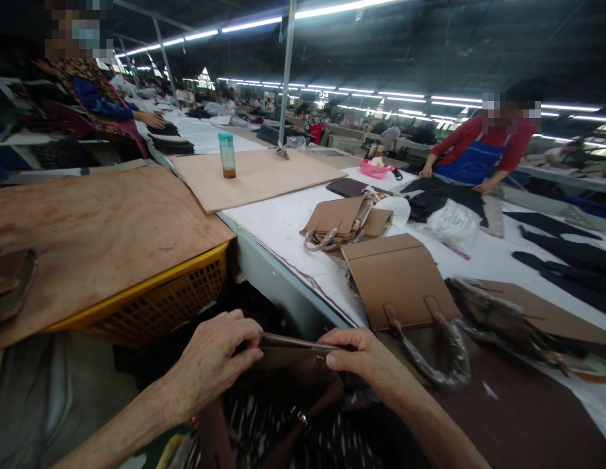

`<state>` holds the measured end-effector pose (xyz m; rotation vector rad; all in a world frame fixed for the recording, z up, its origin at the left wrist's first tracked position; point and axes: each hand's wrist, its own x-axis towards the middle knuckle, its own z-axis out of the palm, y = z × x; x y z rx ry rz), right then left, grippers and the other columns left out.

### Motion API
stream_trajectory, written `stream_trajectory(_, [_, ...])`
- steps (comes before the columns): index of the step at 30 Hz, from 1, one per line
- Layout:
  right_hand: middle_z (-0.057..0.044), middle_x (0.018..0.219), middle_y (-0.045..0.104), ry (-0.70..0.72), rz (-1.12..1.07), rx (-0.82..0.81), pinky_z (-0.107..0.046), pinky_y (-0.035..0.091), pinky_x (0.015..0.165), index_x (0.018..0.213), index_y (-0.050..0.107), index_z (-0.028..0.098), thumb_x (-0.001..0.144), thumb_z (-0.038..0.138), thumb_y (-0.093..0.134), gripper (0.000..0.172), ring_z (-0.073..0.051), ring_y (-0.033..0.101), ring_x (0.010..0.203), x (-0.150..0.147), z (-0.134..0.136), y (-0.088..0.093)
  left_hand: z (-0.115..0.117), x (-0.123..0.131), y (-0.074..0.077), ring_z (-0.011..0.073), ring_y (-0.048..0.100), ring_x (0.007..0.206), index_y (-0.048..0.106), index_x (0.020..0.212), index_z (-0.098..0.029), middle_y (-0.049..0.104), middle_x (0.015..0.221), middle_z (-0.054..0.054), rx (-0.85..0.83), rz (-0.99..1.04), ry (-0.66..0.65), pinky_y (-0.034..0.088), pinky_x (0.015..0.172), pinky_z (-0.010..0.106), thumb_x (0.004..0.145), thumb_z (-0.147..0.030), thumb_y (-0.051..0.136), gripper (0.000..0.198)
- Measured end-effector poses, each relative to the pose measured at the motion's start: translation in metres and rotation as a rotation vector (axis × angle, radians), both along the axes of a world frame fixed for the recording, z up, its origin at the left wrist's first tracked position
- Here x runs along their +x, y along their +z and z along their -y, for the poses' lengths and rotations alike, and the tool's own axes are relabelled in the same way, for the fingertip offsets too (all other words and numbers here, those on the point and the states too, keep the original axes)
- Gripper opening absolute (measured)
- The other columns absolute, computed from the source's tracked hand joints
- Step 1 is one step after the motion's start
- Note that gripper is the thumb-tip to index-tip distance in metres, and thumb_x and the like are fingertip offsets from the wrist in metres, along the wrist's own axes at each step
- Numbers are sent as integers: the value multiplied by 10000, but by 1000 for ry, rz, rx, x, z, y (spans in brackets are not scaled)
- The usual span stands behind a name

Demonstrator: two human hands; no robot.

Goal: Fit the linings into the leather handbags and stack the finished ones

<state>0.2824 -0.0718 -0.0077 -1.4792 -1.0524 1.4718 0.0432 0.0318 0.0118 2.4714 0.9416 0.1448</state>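
Observation:
Low in front of me, a brown handbag (293,371) is held up by its top edge above my lap. My left hand (219,352) pinches the left end of that edge between thumb and fingers. At the other end, my right hand (354,352) grips the same edge, thumb toward me. A brown strap with a small metal buckle hangs below the edge. The lower part of the bag is dark and hard to make out. Right of my hands, a tan handbag (400,280) with plastic-wrapped handles lies on the table.
More tan bags (336,221) lie on the white table (283,228). A yellow crate (156,293) under a wooden board (112,215) stands left. A bottle (227,156) stands on a tan board (263,172). A co-worker in a blue apron (478,159) handles black pieces; another person (97,98) stands far left.

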Motion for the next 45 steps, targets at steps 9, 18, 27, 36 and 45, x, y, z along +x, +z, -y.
stream_trajectory(9, [-24,806,648,34,22,81,-281,385,697,783,729,165,665,266,652,173,-175,545,769,-3,-3,3,0,-1,-1,153,511,749,496,634,-197,542,722,-15,-25,4,46,355,698,250,772,-234,479,144])
stream_trajectory(18, [-24,789,661,-2,-85,32,-263,370,649,719,727,157,624,241,680,136,-158,548,730,-4,-5,-5,0,0,4,156,519,755,507,623,-195,542,740,-12,-60,-20,86,358,682,247,751,-245,499,138])
stream_trajectory(27, [-19,795,672,-123,-141,-92,-257,378,631,660,704,159,540,197,699,126,-161,563,716,-4,-7,-7,0,3,2,153,509,728,502,609,-196,538,718,-17,-43,-11,98,365,726,264,737,-235,502,134])
stream_trajectory(36, [-24,792,659,-84,-5,-28,-263,370,665,678,707,158,572,240,646,147,-166,541,733,-6,-7,-3,4,1,2,150,508,733,517,611,-187,534,715,-10,-95,27,92,345,670,245,752,-242,485,154])
stream_trajectory(45, [-23,752,652,51,-153,-17,-251,379,630,716,717,165,591,261,679,162,-146,538,676,-21,-7,10,3,-22,26,128,508,680,519,573,-171,532,704,-23,-169,52,139,333,621,230,725,-244,513,169])
